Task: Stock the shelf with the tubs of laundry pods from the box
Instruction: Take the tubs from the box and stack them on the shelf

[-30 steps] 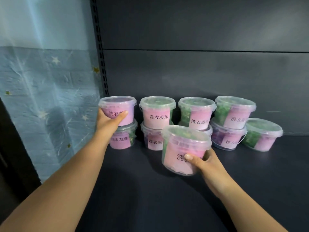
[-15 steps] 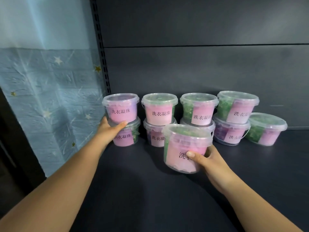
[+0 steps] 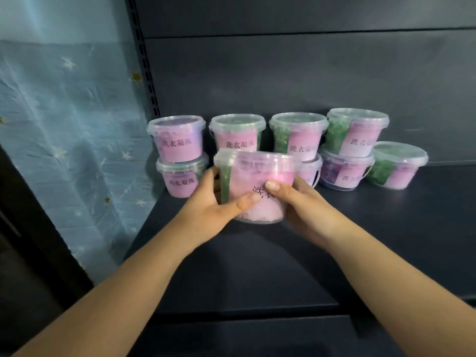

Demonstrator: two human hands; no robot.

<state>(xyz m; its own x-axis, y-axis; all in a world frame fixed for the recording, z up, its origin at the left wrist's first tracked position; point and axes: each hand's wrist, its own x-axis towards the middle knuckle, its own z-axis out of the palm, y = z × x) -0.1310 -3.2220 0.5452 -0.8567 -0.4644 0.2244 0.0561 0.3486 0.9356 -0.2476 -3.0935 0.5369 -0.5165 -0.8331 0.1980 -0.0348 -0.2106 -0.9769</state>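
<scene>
The dark grey shelf [image 3: 347, 240] fills most of the view, closed behind by one dark back panel [image 3: 283, 73] and edged on the left by one slotted upright [image 3: 144, 60]. Left of that hangs one pale blue sheet [image 3: 64, 137] printed with white and gold stars. Two bare forearms reach in. The left hand [image 3: 206, 210] and right hand [image 3: 304, 204] together grip one held tub [image 3: 257, 173], fingers curled round its sides and both thumbs pressed on its front. It sits in front of the row, left of the shelf's middle; whether its base touches the shelf cannot be told. Eight more clear lidded tubs show along the back: a first stack [image 3: 177, 150] of two, one second-column tub [image 3: 237, 140] raised above something hidden by the held tub, a third stack [image 3: 298, 140] of two with only a sliver of the lower tub visible, a fourth stack [image 3: 358, 137] of two, and one lone tub [image 3: 396, 168] on the shelf at the far right. The contents look pink, green and purple. Each tub carries a pink label [image 3: 177, 144] in black Chinese characters: 洗衣凝珠 reads on the first stack and second-column tub, only 洗衣 on the others, and 洗 shows between the thumbs.
</scene>
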